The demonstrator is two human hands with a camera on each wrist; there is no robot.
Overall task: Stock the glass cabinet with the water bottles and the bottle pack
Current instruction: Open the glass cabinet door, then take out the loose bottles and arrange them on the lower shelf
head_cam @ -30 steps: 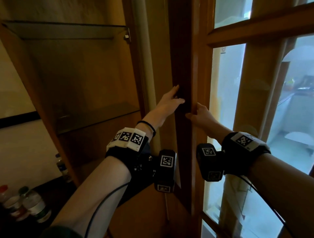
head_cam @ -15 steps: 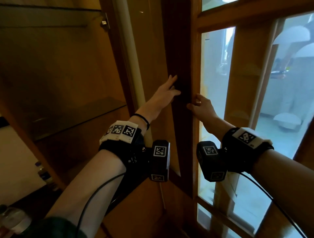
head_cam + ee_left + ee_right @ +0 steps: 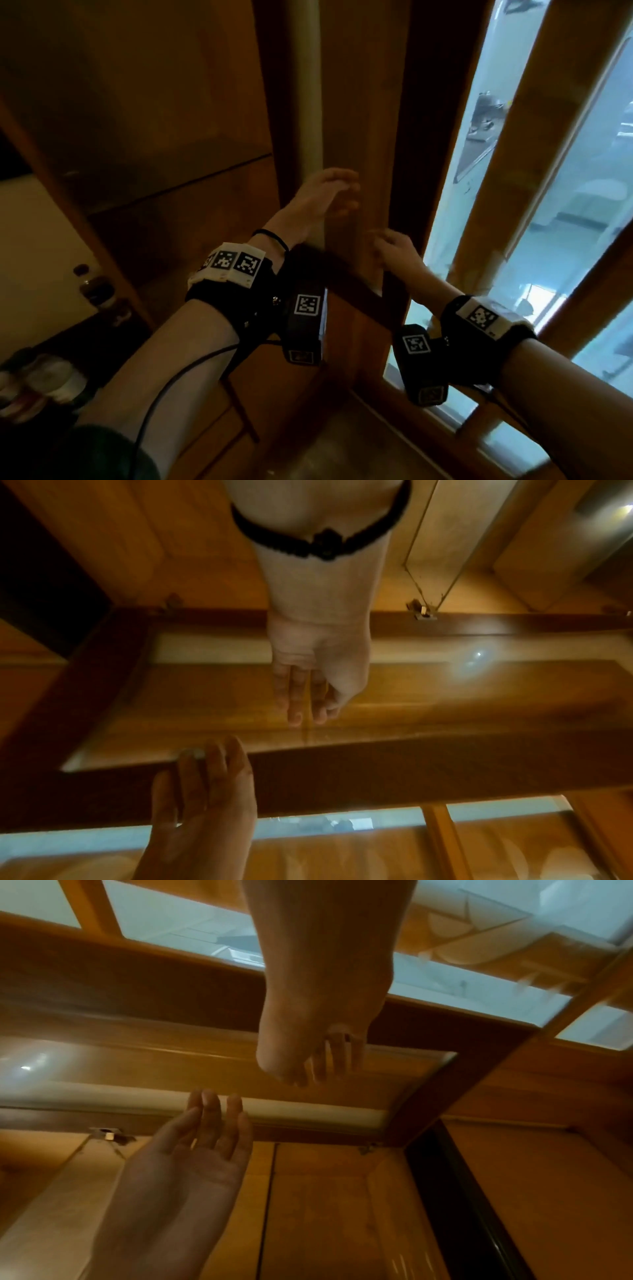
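- Our left hand (image 3: 327, 197) is spread, fingers straight and a little apart, reaching toward the glass pane of the dark-framed wooden cabinet door (image 3: 402, 164); from the left wrist its fingertips (image 3: 295, 712) seem to lie on or just off the glass, and we cannot tell which.
- Our right hand (image 3: 397, 251) rests on the door's dark wooden stile, its fingers (image 3: 219, 753) bent over the stile's inner edge by the glass; the head view blurs them.
- A thin black band (image 3: 270, 236) circles our left wrist, and both forearms carry black straps with white tags printed in black-and-white square codes (image 3: 236, 263); we can read no words on them.
- The tall wooden glass cabinet (image 3: 144, 113) stands open on our left, and we see a glass shelf (image 3: 171, 185) inside with nothing resting on the part in view.
- The clear plastic water bottles (image 3: 48, 380) stand low at our far left on a dark surface, outside the cabinet and well apart from both hands; they are blurred, and their labels show only red and white patches we cannot read.
- One more dark-capped bottle (image 3: 97, 286) stands just beside the cabinet's left edge, its label unreadable.
- We cannot make out the bottle pack as such.
- To our right, a pale, bluish window (image 3: 496, 178) in a light wooden frame sits behind the door.
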